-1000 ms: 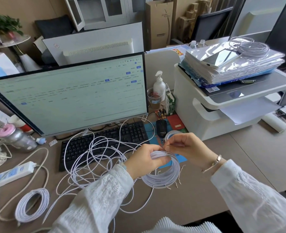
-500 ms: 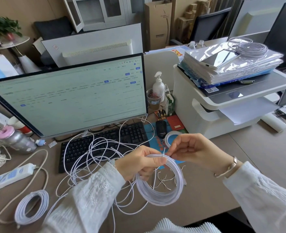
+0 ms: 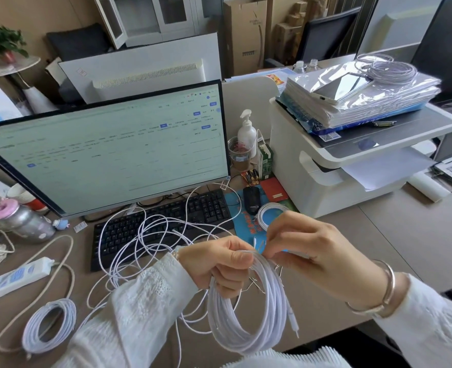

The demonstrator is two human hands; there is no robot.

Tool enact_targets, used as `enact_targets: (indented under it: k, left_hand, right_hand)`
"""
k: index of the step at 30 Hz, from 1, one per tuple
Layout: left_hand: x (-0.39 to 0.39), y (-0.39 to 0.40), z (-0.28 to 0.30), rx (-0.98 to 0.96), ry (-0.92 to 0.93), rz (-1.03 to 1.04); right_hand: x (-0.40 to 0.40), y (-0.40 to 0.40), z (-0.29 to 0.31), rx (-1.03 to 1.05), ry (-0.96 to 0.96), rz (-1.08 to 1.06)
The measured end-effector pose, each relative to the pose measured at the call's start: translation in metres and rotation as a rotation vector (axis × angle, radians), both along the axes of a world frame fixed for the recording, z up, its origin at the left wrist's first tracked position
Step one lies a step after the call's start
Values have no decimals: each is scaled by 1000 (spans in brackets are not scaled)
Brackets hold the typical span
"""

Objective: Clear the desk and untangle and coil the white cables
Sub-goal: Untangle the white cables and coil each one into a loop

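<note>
My left hand (image 3: 219,264) grips the top of a coiled white cable (image 3: 246,320) that hangs above the desk's front edge. At the top of that coil, my right hand (image 3: 307,251) pinches a thin twist tie (image 3: 258,245). A loose tangle of white cables (image 3: 145,240) sprawls over the black keyboard (image 3: 166,221) and the desk behind my left arm. Another coiled white cable (image 3: 48,325) lies at the front left. A small white coil (image 3: 270,212) sits on the blue mouse pad behind my right hand.
A monitor (image 3: 108,150) stands behind the keyboard. A white printer (image 3: 352,160) at the right carries stacked papers and a grey cable coil (image 3: 389,71). A power strip (image 3: 14,277), a bottle (image 3: 20,221), a black mouse (image 3: 251,199) and a pump bottle (image 3: 246,132) are also on the desk.
The coil in my hands has come nearer to me and hangs lower. My right hand's fingers have moved onto the twist tie at its top.
</note>
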State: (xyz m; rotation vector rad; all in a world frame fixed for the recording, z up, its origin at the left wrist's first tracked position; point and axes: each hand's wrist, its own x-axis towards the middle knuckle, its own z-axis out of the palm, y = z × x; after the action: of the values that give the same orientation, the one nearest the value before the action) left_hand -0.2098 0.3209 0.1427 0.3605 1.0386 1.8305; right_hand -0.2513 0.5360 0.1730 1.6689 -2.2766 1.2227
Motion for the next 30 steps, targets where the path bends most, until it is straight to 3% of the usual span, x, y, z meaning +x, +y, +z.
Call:
enact_targets:
  k: [5, 12, 14, 19, 26, 30]
  left_hand:
    - [5, 6, -2, 146, -107, -69]
    - [9, 9, 0, 171, -91, -80]
    - [7, 9, 5, 150, -49, -121]
    - [8, 2, 18, -58, 58, -144]
    - [8, 1, 27, -205, 125, -96]
    - [9, 5, 29, -662, 351, 200]
  right_hand:
    - [18, -3, 8, -125, -75, 19]
    - [26, -3, 12, -243, -635, 163]
    - [25, -2, 16, -177, -595, 129]
    - [20, -3, 19, 1, -258, 40]
    - [18, -8, 18, 71, -76, 55]
    - [10, -7, 11, 170, -33, -52]
